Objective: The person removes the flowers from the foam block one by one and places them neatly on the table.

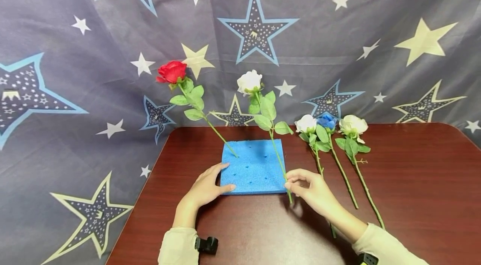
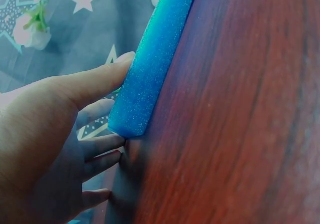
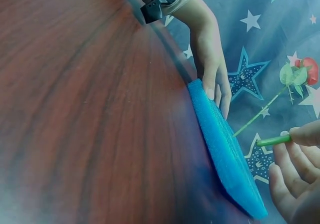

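A blue foam block (image 1: pixel 253 169) with several small holes lies on the table. My left hand (image 1: pixel 204 185) rests at its left side, thumb and fingers straight along the edge; in the left wrist view the hand (image 2: pixel 55 119) touches the block's corner. A red rose (image 1: pixel 173 72) stands tilted to the left, its stem in the foam. My right hand (image 1: pixel 310 190) pinches a white rose (image 1: pixel 249 82) low on its stem, near the block's right front corner. In the right wrist view the cut stem end (image 3: pixel 272 141) sticks out past the fingers, apart from the foam.
To the right on the brown table (image 1: pixel 424 185) lie another white rose (image 1: pixel 306 123), a blue rose (image 1: pixel 326 120) and a cream rose (image 1: pixel 353 125), stems toward me. A grey star-patterned cloth (image 1: pixel 319 35) hangs behind the table.
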`<state>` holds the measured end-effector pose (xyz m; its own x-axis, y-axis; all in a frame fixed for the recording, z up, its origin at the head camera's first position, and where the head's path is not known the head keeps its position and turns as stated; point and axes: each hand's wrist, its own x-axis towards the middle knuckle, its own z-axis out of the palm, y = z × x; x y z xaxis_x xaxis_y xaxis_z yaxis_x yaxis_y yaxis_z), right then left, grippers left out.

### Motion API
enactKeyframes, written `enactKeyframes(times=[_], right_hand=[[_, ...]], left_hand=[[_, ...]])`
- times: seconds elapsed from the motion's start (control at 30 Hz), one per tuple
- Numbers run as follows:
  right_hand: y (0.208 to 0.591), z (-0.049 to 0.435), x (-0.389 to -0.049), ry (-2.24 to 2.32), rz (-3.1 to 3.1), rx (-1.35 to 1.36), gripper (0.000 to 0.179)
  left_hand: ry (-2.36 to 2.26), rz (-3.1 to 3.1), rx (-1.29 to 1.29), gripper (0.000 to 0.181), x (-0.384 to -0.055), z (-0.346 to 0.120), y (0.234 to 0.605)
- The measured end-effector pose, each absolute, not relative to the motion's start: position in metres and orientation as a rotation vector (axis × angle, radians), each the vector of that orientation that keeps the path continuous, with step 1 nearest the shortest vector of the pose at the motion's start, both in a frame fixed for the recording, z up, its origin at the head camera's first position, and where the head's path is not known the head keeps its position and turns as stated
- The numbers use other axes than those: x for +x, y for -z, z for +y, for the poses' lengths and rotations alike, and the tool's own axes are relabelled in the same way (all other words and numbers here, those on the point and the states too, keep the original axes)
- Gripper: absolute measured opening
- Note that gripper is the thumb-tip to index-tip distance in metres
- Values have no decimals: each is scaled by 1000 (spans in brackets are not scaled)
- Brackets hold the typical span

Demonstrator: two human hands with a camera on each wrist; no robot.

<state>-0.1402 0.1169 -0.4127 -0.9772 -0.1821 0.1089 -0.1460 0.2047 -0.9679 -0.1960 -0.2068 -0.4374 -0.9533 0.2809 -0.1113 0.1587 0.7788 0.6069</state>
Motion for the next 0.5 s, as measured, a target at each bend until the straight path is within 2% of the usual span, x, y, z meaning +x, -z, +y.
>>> enactKeyframes(times=[0.5], right_hand=[[416, 144, -121, 1860, 2471, -338, 23]], left_hand=[[-941, 2776, 365, 77, -195, -206, 437]])
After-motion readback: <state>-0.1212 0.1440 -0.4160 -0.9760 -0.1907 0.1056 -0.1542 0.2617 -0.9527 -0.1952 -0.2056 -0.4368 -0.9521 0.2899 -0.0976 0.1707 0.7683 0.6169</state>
